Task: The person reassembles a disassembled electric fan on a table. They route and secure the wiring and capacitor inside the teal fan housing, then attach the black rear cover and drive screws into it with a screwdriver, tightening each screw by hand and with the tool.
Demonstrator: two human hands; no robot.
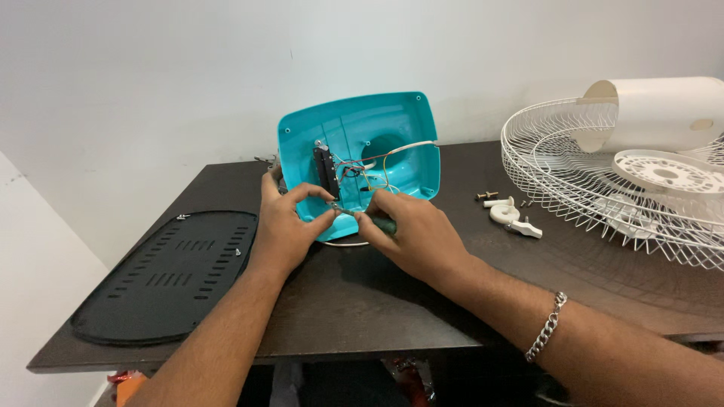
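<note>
A teal plastic fan base shell (pixel 392 128) stands tilted on the dark table (pixel 362 301), its hollow inside facing me, with a black switch block (pixel 326 169) and coloured wires (pixel 373 169) inside. My left hand (pixel 283 226) steadies the shell's lower left edge, thumb and forefinger pinched near a small metal part. My right hand (pixel 411 234) grips a green-handled screwdriver (pixel 381 224) whose tip points left at that spot by the shell's bottom rim. A chain bracelet sits on my right wrist.
A black vented oval base plate (pixel 170 275) lies at the left with small screws on it. White wire fan guards (pixel 596 173), a white motor housing (pixel 664 113), and small white knobs and screws (pixel 507 213) lie at the right. A white wall stands behind.
</note>
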